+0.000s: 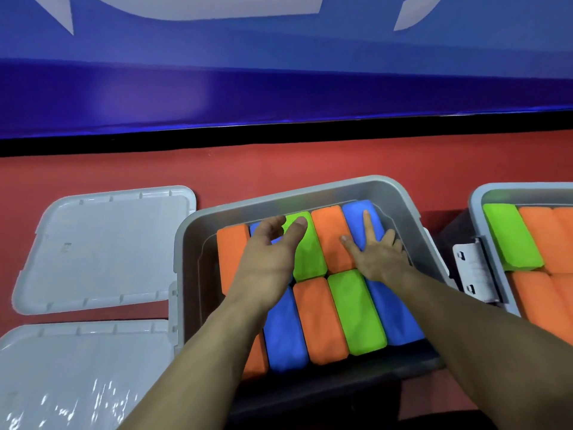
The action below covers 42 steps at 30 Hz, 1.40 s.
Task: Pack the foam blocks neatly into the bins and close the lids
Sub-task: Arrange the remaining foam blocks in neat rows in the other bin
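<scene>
Centre bin (192,243) full: foam blocks (356,308) in two rows. Right hand (376,256) flat, pressing far-right blocks; left hand (269,259) relaxed, holding nothing. Press evenly until flush below rim, then fetch lid (105,246) left of bin.

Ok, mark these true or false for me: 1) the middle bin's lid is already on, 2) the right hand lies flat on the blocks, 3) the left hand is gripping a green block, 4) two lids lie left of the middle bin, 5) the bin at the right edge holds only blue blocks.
1) False. The middle bin is open, with its foam blocks showing.
2) True. The right hand rests on them with straight, spread fingers.
3) False. The left hand holds nothing; its fingers are relaxed above the blocks.
4) True. Two grey lids lie there on the red surface.
5) False. The right bin shows green and orange blocks.
</scene>
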### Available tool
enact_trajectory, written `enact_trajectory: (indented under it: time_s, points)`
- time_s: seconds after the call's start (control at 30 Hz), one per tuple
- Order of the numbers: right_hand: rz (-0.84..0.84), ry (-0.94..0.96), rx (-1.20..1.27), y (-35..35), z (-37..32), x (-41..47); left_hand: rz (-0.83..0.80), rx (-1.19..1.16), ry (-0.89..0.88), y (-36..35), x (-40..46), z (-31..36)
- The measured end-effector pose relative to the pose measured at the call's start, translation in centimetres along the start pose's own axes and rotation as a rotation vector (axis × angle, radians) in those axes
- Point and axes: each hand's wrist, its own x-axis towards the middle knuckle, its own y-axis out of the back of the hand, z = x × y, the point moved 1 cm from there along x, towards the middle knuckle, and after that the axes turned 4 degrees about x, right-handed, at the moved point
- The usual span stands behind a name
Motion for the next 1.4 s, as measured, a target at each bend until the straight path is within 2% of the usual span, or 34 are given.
enact_trajectory:
  time_s: [0.23,0.4,0.47,0.53,0.6,0.67,0.73,0.87,1.0,1.07,1.13,1.23,1.33,1.4]
  points:
    - [-0.127,-0.04,-0.117,2.3,-0.8,-1.1,-0.025,0.197,-0.002,0.9,0.3,-1.4]
    - [-0.359,0.096,-0.212,5.3,-2.2,-5.1,0.02,0.433,-0.018,2.7,0.9,-3.3]
    - [-0.387,0.197,-0.177,6.4,-3.0,-7.8,0.08,0.602,0.077,3.3,0.6,-5.3]
    - [-0.378,0.293,-0.108,7.9,-3.9,-11.2,0.245,0.716,0.203,4.3,-0.2,-7.4]
    - [-0.36,0.361,-0.021,9.1,-4.4,-14.5,0.419,0.664,0.347,5.4,-1.1,-9.3]
    - [-0.327,0.402,0.025,10.0,-4.9,-16.9,0.471,0.562,0.486,6.4,-1.3,-11.0]
    - [-0.306,0.449,-0.05,10.4,-5.8,-17.8,0.392,0.556,0.541,7.0,-1.0,-12.1]
    - [-0.266,0.507,-0.14,10.6,-7.8,-16.6,0.342,0.578,0.458,8.3,-0.4,-12.8]
    - [-0.296,0.495,-0.144,10.1,-8.9,-15.0,0.286,0.437,0.273,10.0,1.6,-12.9]
    - [-0.303,0.499,-0.11,10.1,-9.3,-14.3,0.218,0.29,0.149,10.3,2.6,-11.7]
    - [-0.276,0.507,-0.073,10.1,-9.4,-13.8,0.142,0.254,0.045,10.0,3.5,-10.4]
    - [-0.26,0.496,-0.057,10.0,-8.8,-13.4,0.093,0.426,-0.005,8.4,3.8,-9.1]
    - [-0.268,0.472,-0.065,9.9,-7.6,-13.0,-0.117,0.439,0.098,5.6,3.0,-9.6]
    - [-0.26,0.461,-0.052,9.9,-7.2,-12.7,-0.132,0.643,0.069,4.3,3.0,-10.0]
